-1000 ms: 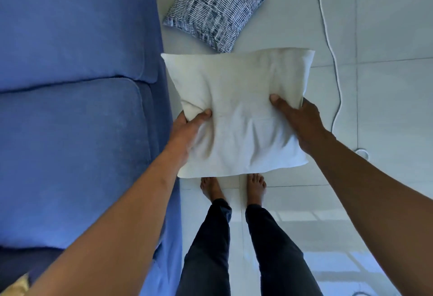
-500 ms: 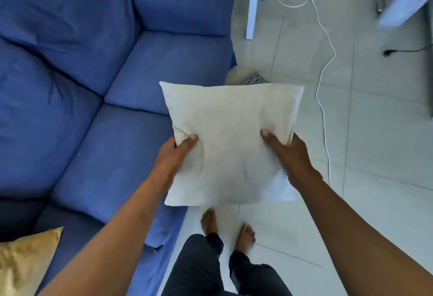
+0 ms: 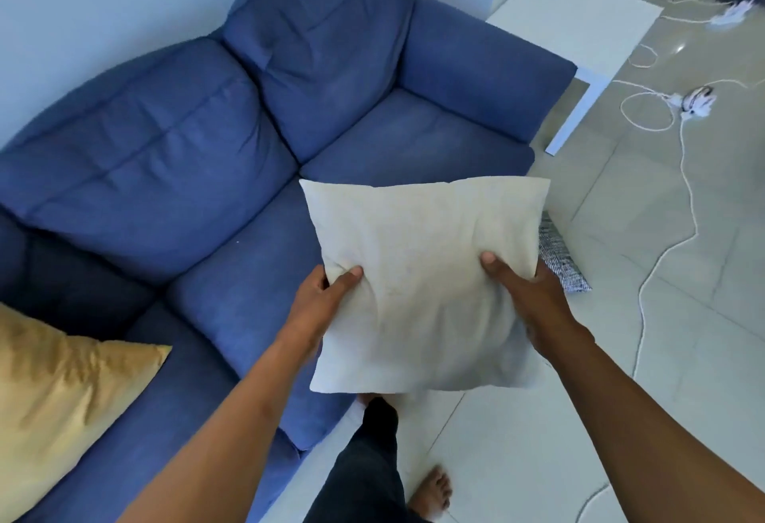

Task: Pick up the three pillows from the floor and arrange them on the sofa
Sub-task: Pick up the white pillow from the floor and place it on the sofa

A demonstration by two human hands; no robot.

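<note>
I hold a cream pillow [image 3: 422, 257] in the air in front of me, over the front edge of the blue sofa [image 3: 198, 158]. My left hand [image 3: 327, 299] grips its lower left side and my right hand [image 3: 525, 295] grips its lower right side, thumbs on top. A yellow pillow [image 3: 58, 394] lies on the sofa seat at the lower left. A blue-and-white patterned pillow [image 3: 559, 257] lies on the floor beside the sofa, mostly hidden behind the cream pillow.
A white side table [image 3: 575, 30] stands next to the sofa's right armrest. White cables [image 3: 683, 175] and a power strip trail over the tiled floor at the right. My legs and bare feet [image 3: 430, 493] are at the bottom.
The pillow has come up from the floor and the view has lifted and turned left toward the sofa. Backrest, armrest and yellow pillow are now visible; the patterned pillow is nearly covered.
</note>
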